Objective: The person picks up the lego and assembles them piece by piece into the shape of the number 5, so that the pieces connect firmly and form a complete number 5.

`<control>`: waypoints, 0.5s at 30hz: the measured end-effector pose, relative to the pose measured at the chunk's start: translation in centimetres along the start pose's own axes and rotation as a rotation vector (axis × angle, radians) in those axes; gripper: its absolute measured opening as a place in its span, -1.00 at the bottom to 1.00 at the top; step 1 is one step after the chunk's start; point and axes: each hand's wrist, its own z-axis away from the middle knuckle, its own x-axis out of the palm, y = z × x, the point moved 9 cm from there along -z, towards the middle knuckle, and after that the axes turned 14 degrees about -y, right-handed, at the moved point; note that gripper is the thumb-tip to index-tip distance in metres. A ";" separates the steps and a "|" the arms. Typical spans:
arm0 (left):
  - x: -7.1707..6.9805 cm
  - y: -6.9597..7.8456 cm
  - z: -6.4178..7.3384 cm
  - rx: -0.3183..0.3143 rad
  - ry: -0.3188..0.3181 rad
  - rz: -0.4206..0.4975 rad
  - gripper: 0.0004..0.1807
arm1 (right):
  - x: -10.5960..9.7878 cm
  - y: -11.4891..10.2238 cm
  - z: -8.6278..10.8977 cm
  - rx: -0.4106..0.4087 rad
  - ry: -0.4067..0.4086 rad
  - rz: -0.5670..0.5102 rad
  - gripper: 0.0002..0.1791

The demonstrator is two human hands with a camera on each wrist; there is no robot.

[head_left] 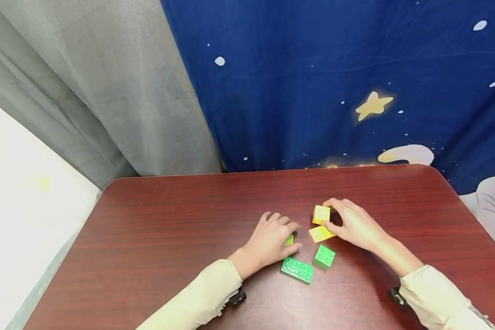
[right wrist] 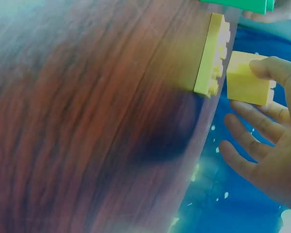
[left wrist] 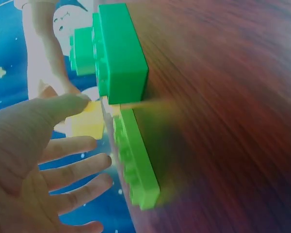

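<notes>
closest are the two pale cream cloth sleeves (head_left: 194, 293); past them, on the shiny red-brown wood table (head_left: 169, 243), is a long dark green plastic brick with bumps (head_left: 297, 270); a small square green plastic brick (head_left: 324, 257) sits just beside it; the left hand (head_left: 266, 243) reaches over a thin light green plastic brick (left wrist: 138, 162), with its fingers loose and spread, gripping nothing; a bit farther is a thin yellow plastic brick (head_left: 319, 234), bumps up, on the table; the right hand (head_left: 359, 224) pinches a chunky yellow plastic block (head_left: 321, 213) by its sides, just behind the thin yellow brick; i cannot tell if the block touches the table; as for how far things are, one block is in the fingers, the other four are not held, and i see no two joined; way back hang a plain grey curtain (head_left: 148, 101) and a blue starry curtain (head_left: 293, 91).
</notes>
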 end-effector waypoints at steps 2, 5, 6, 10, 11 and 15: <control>0.4 0.5 -0.9 0.003 -0.023 0.008 -0.69 | -0.1 0.4 0.3 0.011 0.008 -0.003 -0.59; 0.9 0.8 -2.0 -0.014 -0.061 0.025 -0.71 | -0.2 0.7 0.7 0.019 0.014 -0.006 -0.60; 1.0 0.8 -2.3 -0.022 -0.069 0.030 -0.70 | -0.2 0.8 0.8 0.021 0.015 -0.005 -0.60; 1.0 0.9 -3.2 -0.047 -0.074 0.048 -0.61 | -0.5 1.1 1.0 0.027 0.025 0.002 -0.60; 0.9 1.0 -3.4 -0.049 -0.070 0.052 -0.60 | -0.5 1.1 1.1 0.029 0.027 0.003 -0.60; 0.9 1.2 -4.0 -0.054 -0.058 0.067 -0.58 | -0.7 1.3 1.3 0.031 0.034 0.011 -0.60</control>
